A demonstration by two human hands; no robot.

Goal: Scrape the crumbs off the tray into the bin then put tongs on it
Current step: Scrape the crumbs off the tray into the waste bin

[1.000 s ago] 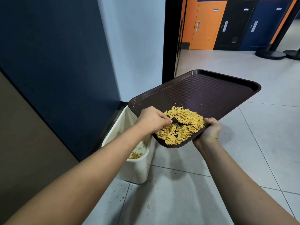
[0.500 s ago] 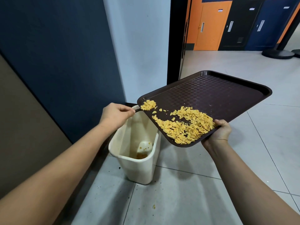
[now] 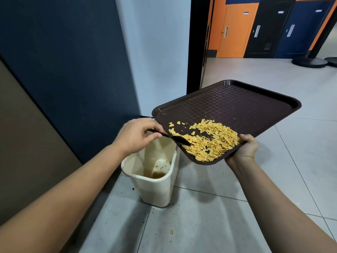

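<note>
The tray (image 3: pixel 237 110), a stiff brown plastic rectangle with a checkered textured base and a raised rim, was held tilted at the centre right of the frame, its lower corner above the bin (image 3: pixel 155 189). It appeared light and rigid; a grip at the rim corner suited it. The crumbs (image 3: pixel 211 141), dry yellow flakes, lay heaped at the lower edge and would likely slide and scatter easily. The right hand (image 3: pixel 244 148) gripped the lower rim, thumb on top. The left hand (image 3: pixel 135 135) pinched the handle of a thin black scraper (image 3: pixel 175 136), its blade touching the heap. The bin, smooth cream plastic with rounded corners, stood on the grey tiled floor (image 3: pixel 200 225) against the wall. No tongs were visible.
</note>
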